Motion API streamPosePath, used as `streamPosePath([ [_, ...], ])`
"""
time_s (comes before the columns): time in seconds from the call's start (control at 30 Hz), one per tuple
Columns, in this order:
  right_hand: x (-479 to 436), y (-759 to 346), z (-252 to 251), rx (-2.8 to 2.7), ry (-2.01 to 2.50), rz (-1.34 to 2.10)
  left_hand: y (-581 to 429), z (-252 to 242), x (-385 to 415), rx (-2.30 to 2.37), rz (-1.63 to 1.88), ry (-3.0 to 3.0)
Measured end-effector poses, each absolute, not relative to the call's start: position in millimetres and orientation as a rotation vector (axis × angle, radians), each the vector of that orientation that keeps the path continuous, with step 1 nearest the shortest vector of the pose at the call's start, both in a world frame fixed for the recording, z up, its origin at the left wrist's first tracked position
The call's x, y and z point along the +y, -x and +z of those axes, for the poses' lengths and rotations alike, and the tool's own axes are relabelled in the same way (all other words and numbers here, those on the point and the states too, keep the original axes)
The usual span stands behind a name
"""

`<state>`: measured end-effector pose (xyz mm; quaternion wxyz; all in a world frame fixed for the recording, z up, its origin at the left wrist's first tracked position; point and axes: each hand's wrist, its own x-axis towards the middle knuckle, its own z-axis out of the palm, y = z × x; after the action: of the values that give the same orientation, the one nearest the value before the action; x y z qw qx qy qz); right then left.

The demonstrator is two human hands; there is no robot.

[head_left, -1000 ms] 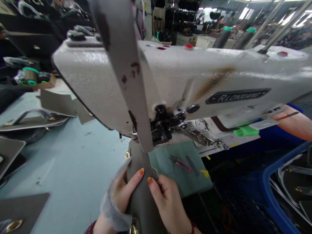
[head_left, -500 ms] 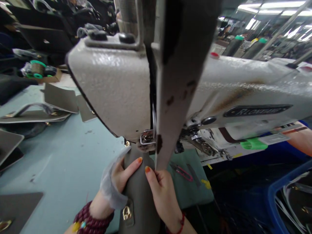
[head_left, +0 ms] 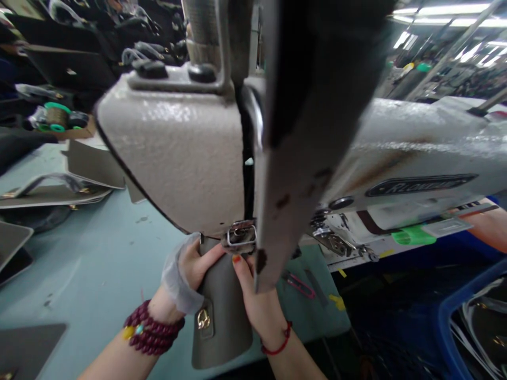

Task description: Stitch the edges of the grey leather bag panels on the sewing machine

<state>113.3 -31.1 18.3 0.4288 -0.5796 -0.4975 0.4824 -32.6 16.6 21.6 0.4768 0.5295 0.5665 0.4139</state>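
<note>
- Sewing machine: its pale head fills the middle of the view, closer and more end-on than a second ago.
- Table: pale blue top, with flat grey cut pieces lying at its left edge, as before.
- Grey strap: hangs close in front of the camera and covers more of the machine than earlier.
- Grey leather piece: lies on the table below the head. Its top end has slid in beneath the head since half a second ago, and its lower edge is now in view.
- Left hand: part-wrapped in thin gauze and closed on the piece's left side, thumb pressed on top. It has moved up to the head's lower rim.
- Right hand: clamps the right edge, forefinger tip just under the metal foot.
- Gold clasp: on the piece, now wholly visible.
- The head hides the needle, so I cannot tell whether it touches the piece.
</note>
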Motion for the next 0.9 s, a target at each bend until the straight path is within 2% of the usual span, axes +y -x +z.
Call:
streamPosePath([
  [0.37,-22,-106,15,-1.284,1.458,1.122,43,31,27,1.229,0.986,-1.255],
  [0.73,-14,-127,18,-1.328,1.422,1.175,48,35,12,1.053,0.803,-0.728],
  [0.9,-16,-115,14,-1.075,1.341,1.395,42,43,23,0.979,0.676,-0.713],
])
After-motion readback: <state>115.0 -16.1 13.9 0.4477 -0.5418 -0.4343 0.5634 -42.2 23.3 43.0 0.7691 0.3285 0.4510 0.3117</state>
